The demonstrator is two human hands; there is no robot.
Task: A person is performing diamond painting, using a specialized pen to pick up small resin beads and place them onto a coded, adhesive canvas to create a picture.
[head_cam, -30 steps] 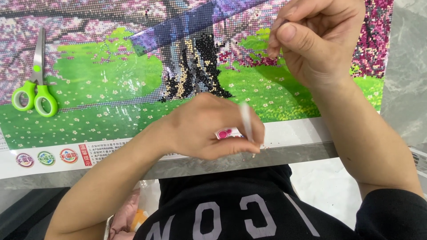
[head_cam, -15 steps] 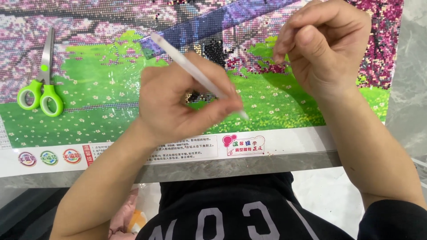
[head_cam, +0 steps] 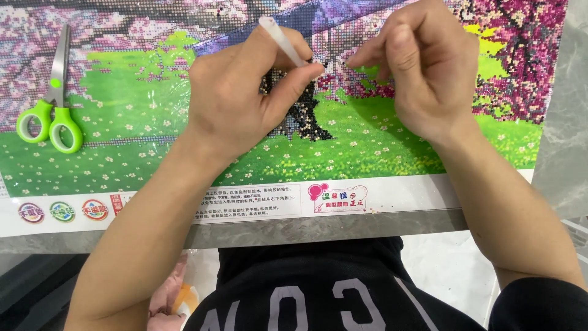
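The left hand [head_cam: 245, 92], gripping the white drill pen [head_cam: 283, 41], is now working over the dark beaded trunk [head_cam: 301, 113] on the diamond painting canvas [head_cam: 153, 147], up from the border, while the right hand [head_cam: 422, 67] is pinching closed just beside it, contents hidden.

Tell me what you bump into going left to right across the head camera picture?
Scissors → left hand → white pen → right hand → grey table.
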